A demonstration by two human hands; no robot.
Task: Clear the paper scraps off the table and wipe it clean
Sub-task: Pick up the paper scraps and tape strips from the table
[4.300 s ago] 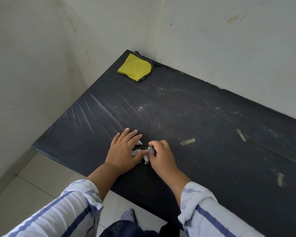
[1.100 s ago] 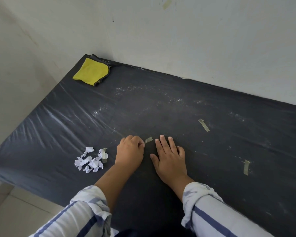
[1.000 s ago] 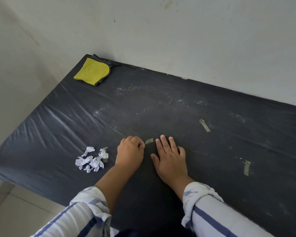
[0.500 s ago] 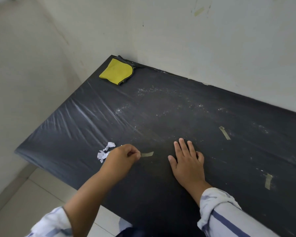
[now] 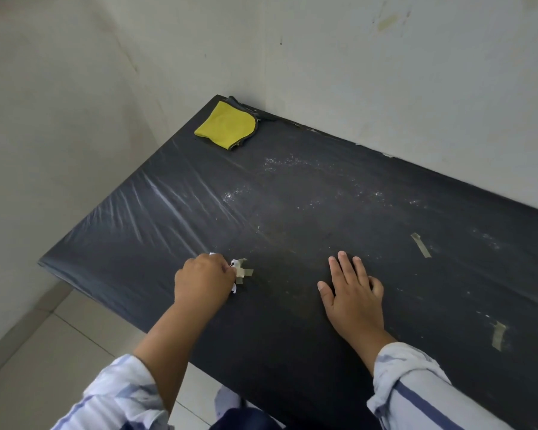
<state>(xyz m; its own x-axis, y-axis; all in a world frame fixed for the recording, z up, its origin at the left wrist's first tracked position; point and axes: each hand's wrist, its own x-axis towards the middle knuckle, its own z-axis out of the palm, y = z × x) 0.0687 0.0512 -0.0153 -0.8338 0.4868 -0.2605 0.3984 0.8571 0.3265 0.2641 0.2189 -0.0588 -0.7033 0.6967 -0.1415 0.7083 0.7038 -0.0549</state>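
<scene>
A black table (image 5: 292,212) carries dust and bits of litter. My left hand (image 5: 204,280) is curled over a small pile of white paper scraps (image 5: 235,263) near the front left edge. Bits of paper stick out around its fingers. A crossed piece of greenish tape (image 5: 245,271) lies at its fingertips. My right hand (image 5: 351,293) rests flat on the table with its fingers spread, holding nothing. A folded yellow cloth (image 5: 225,125) lies in the far left corner.
Two more tape strips are stuck to the table, one (image 5: 420,245) right of centre and one (image 5: 499,335) near the right front. White dust (image 5: 280,162) is scattered across the back. Walls close the far and left sides; tiled floor (image 5: 28,352) lies below.
My left hand left the spot beside my right hand, carried a tape strip to the left and closed over the scrap pile. My right hand stayed flat on the table.
</scene>
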